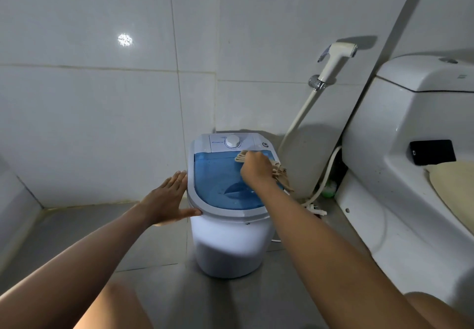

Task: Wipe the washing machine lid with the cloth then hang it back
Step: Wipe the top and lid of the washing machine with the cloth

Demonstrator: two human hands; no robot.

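A small white washing machine stands on the floor in the corner, with a translucent blue lid and a white dial behind it. My right hand presses a beige cloth onto the far right part of the lid; the cloth trails off the machine's right edge. My left hand lies flat with fingers spread against the machine's left rim, holding nothing.
A white toilet stands close on the right, with a black phone on it. A bidet sprayer and its hose hang on the wall behind. Tiled walls close in the left and back; grey floor lies in front.
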